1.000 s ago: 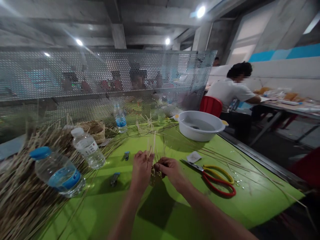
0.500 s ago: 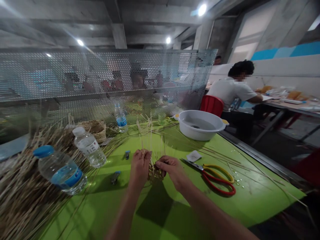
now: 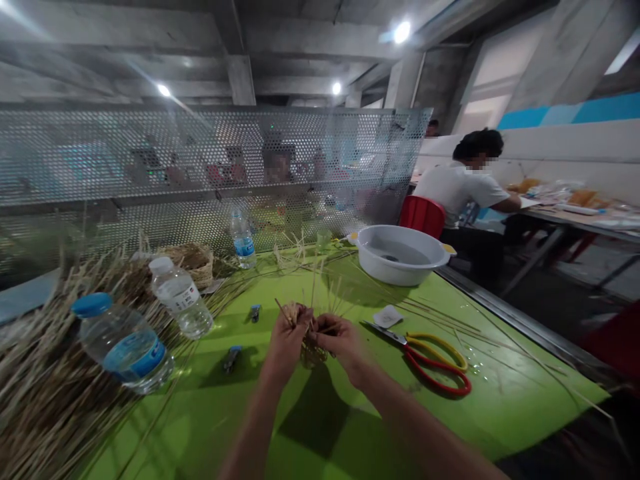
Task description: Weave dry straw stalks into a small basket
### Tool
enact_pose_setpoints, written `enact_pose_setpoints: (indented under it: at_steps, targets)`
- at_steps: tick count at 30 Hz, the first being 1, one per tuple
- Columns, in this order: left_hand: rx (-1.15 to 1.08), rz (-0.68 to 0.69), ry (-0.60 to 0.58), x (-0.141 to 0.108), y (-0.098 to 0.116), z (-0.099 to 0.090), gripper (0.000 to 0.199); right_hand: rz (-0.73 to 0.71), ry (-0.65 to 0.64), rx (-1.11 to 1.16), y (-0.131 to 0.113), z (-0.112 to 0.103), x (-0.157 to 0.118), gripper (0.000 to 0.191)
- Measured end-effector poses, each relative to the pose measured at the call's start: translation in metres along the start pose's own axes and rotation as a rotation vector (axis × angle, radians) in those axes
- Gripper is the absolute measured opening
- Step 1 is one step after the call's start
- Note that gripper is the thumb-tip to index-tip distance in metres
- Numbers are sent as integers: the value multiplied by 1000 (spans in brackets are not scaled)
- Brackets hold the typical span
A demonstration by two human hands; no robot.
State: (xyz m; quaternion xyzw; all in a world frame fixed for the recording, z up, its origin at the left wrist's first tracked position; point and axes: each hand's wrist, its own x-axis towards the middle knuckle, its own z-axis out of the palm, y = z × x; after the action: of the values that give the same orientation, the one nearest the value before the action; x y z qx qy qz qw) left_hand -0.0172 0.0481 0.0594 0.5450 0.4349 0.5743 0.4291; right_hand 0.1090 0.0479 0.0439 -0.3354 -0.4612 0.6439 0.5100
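Observation:
A small woven piece of straw (image 3: 314,353) with loose strands fanning upward is between my two hands above the green table (image 3: 220,427). My left hand (image 3: 291,333) is closed on its left side, a strand end poking out past the fingers. Pinched fingers of my right hand (image 3: 337,339) grip the strands on the right side, close beside the left fingertips. Scissors (image 3: 435,360) with red and yellow handles lie to the right, by a scrap of white paper (image 3: 388,315). Two small clips (image 3: 231,358) rest left of my hands.
Three plastic bottles (image 3: 131,352) and a large heap of dry straw (image 3: 45,373) occupy the left. Behind them sits a small woven basket (image 3: 200,265). A white basin (image 3: 400,257) holds water at the back right. Beyond it, a person (image 3: 457,187) sits on a red chair.
My hands have come closer together on the woven piece, and my left hand has turned a little. The upright strands now lean and fan out differently.

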Motion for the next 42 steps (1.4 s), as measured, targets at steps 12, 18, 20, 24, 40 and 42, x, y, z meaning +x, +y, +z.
enact_pose_setpoints:
  at_steps: [12,18,20,24,40,42]
  targets:
    - [-15,-63,-14,0,5,-3,34,-44,82,-71,6,-6,5,25]
    - [-88,-133,-21,2,1,-7,56,-76,144,-42,-4,-15,9,25]
    - [-66,-169,-55,2,0,-10,68,-91,157,-15,-7,-21,10,26]
    - [2,-166,-114,2,-1,-17,68,-109,134,-6,-11,-30,13,25]
    - [18,-124,-311,7,0,-27,27,-82,-1,3,-18,-40,15,23]
    - [-14,-128,-306,7,-1,-26,27,-83,-8,-2,-17,-39,15,24]
